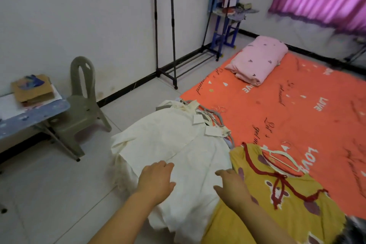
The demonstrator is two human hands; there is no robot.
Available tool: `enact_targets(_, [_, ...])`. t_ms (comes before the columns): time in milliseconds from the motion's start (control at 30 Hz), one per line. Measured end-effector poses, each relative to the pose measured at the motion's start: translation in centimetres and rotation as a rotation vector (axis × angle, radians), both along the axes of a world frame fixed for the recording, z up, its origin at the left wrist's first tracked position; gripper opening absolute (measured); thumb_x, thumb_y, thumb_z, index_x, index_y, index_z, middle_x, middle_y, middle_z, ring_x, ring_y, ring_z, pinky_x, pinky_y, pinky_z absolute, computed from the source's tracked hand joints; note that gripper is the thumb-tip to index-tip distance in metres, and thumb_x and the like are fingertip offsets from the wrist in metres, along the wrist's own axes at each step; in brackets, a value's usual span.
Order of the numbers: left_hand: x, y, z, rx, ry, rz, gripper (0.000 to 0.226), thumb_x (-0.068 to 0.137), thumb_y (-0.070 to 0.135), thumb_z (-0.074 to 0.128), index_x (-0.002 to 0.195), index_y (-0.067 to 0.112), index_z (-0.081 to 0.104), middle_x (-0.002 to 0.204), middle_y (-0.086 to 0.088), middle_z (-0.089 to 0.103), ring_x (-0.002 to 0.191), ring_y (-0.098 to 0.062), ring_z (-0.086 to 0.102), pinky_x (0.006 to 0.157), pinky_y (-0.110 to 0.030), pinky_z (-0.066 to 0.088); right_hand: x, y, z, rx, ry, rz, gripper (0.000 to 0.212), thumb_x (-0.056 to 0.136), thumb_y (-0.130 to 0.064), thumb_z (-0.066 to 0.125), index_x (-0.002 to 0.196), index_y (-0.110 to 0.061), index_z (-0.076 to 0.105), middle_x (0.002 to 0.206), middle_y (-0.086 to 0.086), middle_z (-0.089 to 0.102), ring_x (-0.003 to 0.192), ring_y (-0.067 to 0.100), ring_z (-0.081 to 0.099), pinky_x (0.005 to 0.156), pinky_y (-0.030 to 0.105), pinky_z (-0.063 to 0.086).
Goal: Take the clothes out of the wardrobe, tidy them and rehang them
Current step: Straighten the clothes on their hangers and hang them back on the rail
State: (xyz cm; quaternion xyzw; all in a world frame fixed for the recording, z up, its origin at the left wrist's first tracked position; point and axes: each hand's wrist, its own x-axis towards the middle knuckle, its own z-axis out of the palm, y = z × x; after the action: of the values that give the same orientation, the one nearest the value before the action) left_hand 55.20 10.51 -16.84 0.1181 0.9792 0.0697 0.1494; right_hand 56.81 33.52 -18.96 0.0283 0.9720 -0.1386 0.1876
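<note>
Cream shirt (pixel 170 144) flat, creased; collar far, hem near, long axis near-far. Left hand (pixel 156 180), right hand (pixel 231 186) palms down on it, fingers relaxed, gripping nothing.

The shirt (pixel 174 144) is matt, creased cream cloth; the dress (pixel 287 204) is thin printed cloth. The sheet (pixel 297 105) is smooth matt cloth, the quilt (pixel 259 59) soft cloth. The rack (pixel 173 25) is dark metal tube, the chair (pixel 83 105) smooth plastic, the floor (pixel 49 194) faintly glossy tile.

one cream shirt (pixel 168 140), one yellow dress (pixel 297 214), one plastic chair (pixel 83 105), one pink quilt (pixel 259 57), one clothes rack (pixel 173 25).
</note>
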Motion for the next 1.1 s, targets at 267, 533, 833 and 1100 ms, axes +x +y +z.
enact_targets(267, [-10.0, -2.1, -1.4, 0.03, -0.039, -0.13, 0.057, 0.092, 0.045, 0.044, 0.143, 0.024, 0.029, 0.138, -0.001, 0.043, 0.122, -0.021, 0.044, 0.099, -0.035, 0.033, -6.9, -3.2, -0.3, 0.021, -0.02, -0.148, 0.046, 0.092, -0.036, 0.052, 0.136, -0.028, 0.042, 0.135, -0.003, 0.044, 0.124, 0.016, 0.044, 0.101, 0.037, 0.032])
enact_targets(533, [-21.6, -0.6, -4.5, -0.022, -0.121, -0.23, 0.057, 0.093, 0.045, 0.044, 0.143, 0.024, 0.028, 0.138, -0.001, 0.043, 0.123, -0.021, 0.043, 0.1, -0.034, 0.033, -17.4, -3.1, -4.1, -0.067, -0.093, -0.203, 0.048, 0.092, -0.034, 0.054, 0.137, -0.022, 0.042, 0.135, 0.003, 0.044, 0.119, 0.021, 0.048, 0.096, 0.028, 0.04])
enact_targets(833, [-32.6, 4.0, -9.3, -0.033, -0.173, -0.304, 0.057, 0.093, 0.046, 0.045, 0.143, 0.025, 0.029, 0.14, 0.0, 0.043, 0.124, -0.02, 0.043, 0.101, -0.033, 0.034, -27.3, -0.6, -9.2, -0.076, -0.147, -0.283, 0.046, 0.091, -0.032, 0.054, 0.135, -0.022, 0.045, 0.137, 0.002, 0.046, 0.123, 0.02, 0.045, 0.102, 0.029, 0.037])
enact_targets(1100, [-39.0, 8.0, -16.1, 0.024, -0.199, -0.379, 0.053, 0.093, 0.044, 0.045, 0.141, 0.025, 0.032, 0.139, 0.001, 0.044, 0.123, -0.018, 0.044, 0.101, -0.031, 0.034, -34.6, 1.5, -16.5, -0.152, -0.056, -0.465, 0.038, 0.092, -0.021, 0.052, 0.129, -0.029, 0.054, 0.133, 0.003, 0.053, 0.116, 0.023, 0.052, 0.099, 0.032, 0.042])
